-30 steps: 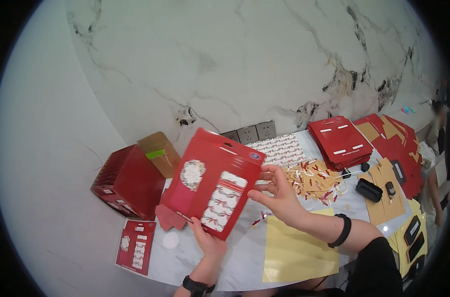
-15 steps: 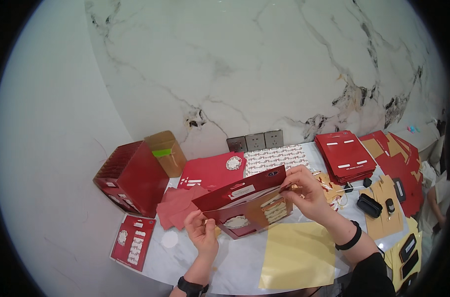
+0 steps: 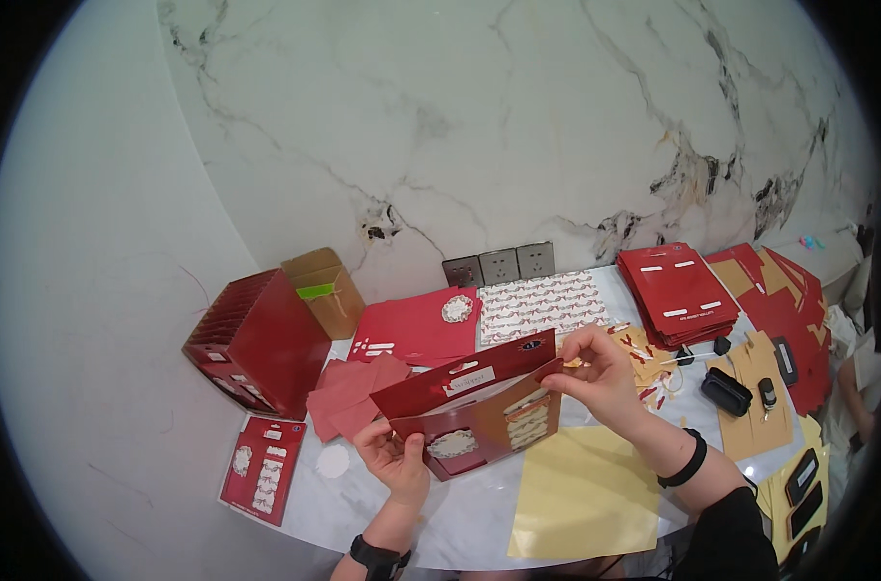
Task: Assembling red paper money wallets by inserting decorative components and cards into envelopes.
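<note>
A folded red card package (image 3: 494,447) with a hanging slot in its back flap is held up over the table. Its front panel shows a white scalloped label and a stack of patterned pieces through cut-outs. At its left edge my left hand (image 3: 398,465) grips the card between thumb and fingers. My right hand (image 3: 600,380) pinches the top right corner of the front panel. A gap shows between front panel and back flap; what lies inside is mostly hidden. A yellow sheet (image 3: 584,494) lies on the table below my right hand.
A red box of upright cards (image 3: 276,334) stands at left, beside a brown carton (image 3: 336,300). A finished-looking red package (image 3: 262,470) lies in front. Red cards (image 3: 678,290) are stacked at back right, near a patterned sheet (image 3: 542,305) and black case (image 3: 725,391).
The package has shifted slightly left and down, and the gap between its front panel and back flap looks wider. Both hands keep hold of it.
</note>
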`<state>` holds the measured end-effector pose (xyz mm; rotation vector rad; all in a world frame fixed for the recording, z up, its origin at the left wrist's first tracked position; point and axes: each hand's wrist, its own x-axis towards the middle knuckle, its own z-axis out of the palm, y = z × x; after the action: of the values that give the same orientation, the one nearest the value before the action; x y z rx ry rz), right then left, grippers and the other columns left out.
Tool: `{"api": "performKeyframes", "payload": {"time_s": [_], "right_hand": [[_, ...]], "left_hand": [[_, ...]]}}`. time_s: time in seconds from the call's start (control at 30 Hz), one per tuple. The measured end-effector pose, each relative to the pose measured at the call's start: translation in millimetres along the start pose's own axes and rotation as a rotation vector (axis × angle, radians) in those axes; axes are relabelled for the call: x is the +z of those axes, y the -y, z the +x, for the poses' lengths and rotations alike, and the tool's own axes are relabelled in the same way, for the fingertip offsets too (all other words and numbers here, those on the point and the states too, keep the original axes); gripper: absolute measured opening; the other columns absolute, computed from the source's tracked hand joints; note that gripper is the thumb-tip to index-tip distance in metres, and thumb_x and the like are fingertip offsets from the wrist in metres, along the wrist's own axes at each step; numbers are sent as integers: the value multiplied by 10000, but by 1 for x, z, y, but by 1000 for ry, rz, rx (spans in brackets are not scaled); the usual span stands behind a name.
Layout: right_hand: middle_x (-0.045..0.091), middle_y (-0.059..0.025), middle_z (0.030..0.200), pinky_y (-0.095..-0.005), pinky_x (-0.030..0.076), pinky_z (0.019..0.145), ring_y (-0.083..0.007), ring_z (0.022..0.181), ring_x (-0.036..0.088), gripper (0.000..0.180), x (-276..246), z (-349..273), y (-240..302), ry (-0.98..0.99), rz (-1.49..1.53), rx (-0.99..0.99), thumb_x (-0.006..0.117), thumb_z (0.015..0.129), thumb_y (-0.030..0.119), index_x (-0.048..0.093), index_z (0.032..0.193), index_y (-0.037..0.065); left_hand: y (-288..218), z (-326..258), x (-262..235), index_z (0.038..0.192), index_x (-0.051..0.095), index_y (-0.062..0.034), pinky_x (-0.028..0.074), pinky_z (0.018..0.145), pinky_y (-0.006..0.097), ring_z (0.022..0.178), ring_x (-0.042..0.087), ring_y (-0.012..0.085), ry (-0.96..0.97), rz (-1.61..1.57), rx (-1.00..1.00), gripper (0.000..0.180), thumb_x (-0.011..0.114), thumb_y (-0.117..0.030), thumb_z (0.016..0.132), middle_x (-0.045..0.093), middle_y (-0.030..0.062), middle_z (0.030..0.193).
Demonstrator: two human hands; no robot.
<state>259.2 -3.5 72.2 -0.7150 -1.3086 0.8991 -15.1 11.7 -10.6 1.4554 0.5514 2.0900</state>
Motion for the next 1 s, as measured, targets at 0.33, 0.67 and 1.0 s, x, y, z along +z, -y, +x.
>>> {"api": "performKeyframes", "payload": {"time_s": [0.33, 0.67, 1.0], "right_hand": [[528, -19, 996, -269, 577, 808, -113, 921, 582, 272, -12, 1, 2, 223, -69, -123, 793, 748, -62, 578, 870, 50], [655, -31, 847, -299, 522, 734, -170, 851, 648, 208, -24, 8, 25, 382, -354, -408, 834, 717, -10, 643, 761, 56], [684, -70, 890, -273, 559, 766, -164, 842, 676, 184, -20, 2, 4, 182, -314, -281, 786, 776, -15, 670, 916, 13]], "left_hand": [[-11, 4, 8, 1123, 399, -102, 434, 928, 299, 1054, 518, 176, -13, 21, 115, 487, 789, -200, 848, 492, 78, 1093], [-18, 6, 6, 1008, 380, -120, 400, 923, 335, 1002, 487, 182, 14, 108, 280, 464, 683, -457, 912, 481, 63, 1024], [-16, 5, 8, 978, 394, -94, 429, 722, 257, 806, 506, 162, -4, 212, 380, 427, 626, -452, 947, 511, 117, 916]]}}
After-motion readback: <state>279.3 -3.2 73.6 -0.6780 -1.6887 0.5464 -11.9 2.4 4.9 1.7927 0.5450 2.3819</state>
